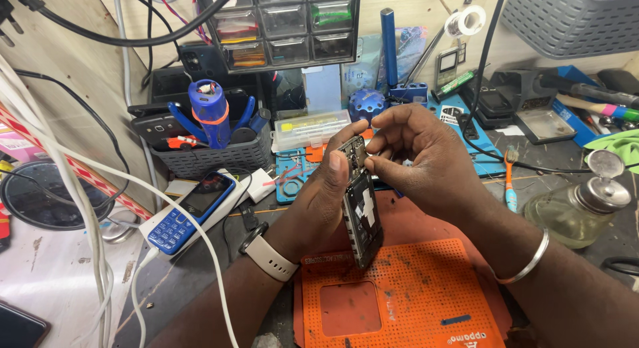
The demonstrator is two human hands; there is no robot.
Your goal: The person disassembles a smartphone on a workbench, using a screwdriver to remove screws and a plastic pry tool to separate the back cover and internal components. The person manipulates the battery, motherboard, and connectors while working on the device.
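Observation:
My left hand holds an opened smartphone upright, back cover off, its circuit board and dark battery area showing. A pale watch sits on that wrist. My right hand has its fingertips pinched at the phone's top end, near the board by the camera area. Whether something small sits between those fingertips I cannot tell. A silver bangle circles my right wrist. Both hands hover over an orange perforated work mat.
A blue keypad phone lies left on a white block. A grey basket holds tools and a blue torch. A glass bottle with metal cap stands right. Drawer cabinet, cables and white wires crowd the back and left.

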